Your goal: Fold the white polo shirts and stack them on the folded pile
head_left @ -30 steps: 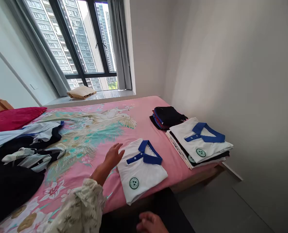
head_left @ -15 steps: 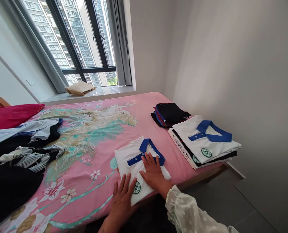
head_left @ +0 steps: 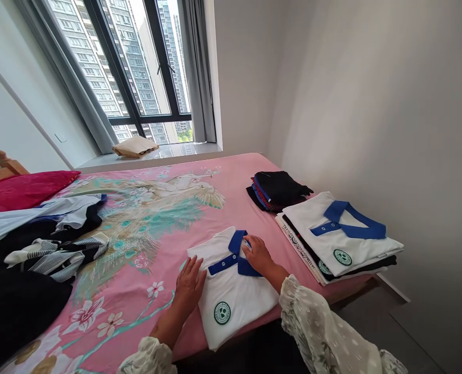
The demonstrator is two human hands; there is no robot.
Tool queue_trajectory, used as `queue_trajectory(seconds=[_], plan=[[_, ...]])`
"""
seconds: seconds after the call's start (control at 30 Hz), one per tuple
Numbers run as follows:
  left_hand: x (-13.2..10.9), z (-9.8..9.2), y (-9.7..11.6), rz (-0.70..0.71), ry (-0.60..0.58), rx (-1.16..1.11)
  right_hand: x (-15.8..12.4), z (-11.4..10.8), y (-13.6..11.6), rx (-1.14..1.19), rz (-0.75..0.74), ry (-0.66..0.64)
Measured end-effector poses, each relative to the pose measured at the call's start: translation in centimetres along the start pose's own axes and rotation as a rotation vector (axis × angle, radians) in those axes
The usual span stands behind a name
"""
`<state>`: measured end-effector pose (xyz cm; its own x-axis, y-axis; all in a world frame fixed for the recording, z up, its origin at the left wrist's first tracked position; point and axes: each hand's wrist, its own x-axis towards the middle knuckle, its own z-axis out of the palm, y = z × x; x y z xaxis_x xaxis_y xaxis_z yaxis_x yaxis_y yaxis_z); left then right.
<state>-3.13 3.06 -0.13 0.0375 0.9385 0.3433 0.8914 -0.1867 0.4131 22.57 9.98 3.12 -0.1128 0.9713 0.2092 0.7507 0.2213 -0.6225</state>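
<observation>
A folded white polo shirt (head_left: 240,301) with a blue collar and a round green badge lies on the pink bedsheet near the bed's edge. My left hand (head_left: 190,283) rests along the shirt's left side, palm down, fingers stretched out. At the collar is my right hand (head_left: 261,258), its fingers loosely bent over the collar opening and apart from the thumb. Part of the collar is hidden beneath it. To the right, a similar white polo shirt (head_left: 316,221) tops a stack of folded clothes.
Behind that stack sits a pile of dark folded clothes (head_left: 279,188). Loose garments (head_left: 55,254) are heaped on the left, by a red pillow (head_left: 28,189). A beige folded bundle (head_left: 136,146) lies on the windowsill. Plain wall (head_left: 371,104) borders the right.
Both hands have moved up the shirt: the left from its lower part to the left side, the right from the placket to the collar. The green badge is now fully uncovered. The view has shifted slightly.
</observation>
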Motion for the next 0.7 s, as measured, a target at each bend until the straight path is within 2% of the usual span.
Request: queue_trajectory(seconds=[0.13,0.23,0.33,0.4,0.53,0.7], plan=[[3.4,0.3,1.1,0.022,-0.077,0.045,3.9,0.0,1.2,-0.022,0.106,-0.057],[3.3,0.6,3.7,0.132,-0.104,0.026,4.3,-0.7,3.3,-0.051,0.301,-0.079],[1.6,1.6,6.4,0.273,-0.18,-0.015,1.6,-1.9,5.7,-0.055,0.449,-0.135],[0.7,2.5,7.6,0.293,-0.214,-0.03,-1.2,-2.8,6.8,-0.051,0.49,-0.178],[1.0,4.5,8.4,0.219,-0.178,-0.031,-6.3,-4.0,7.3,0.021,0.5,-0.229],[2.5,6.0,8.1,0.113,-0.163,-0.084,-9.9,-3.9,6.3,0.16,0.547,-0.219]])
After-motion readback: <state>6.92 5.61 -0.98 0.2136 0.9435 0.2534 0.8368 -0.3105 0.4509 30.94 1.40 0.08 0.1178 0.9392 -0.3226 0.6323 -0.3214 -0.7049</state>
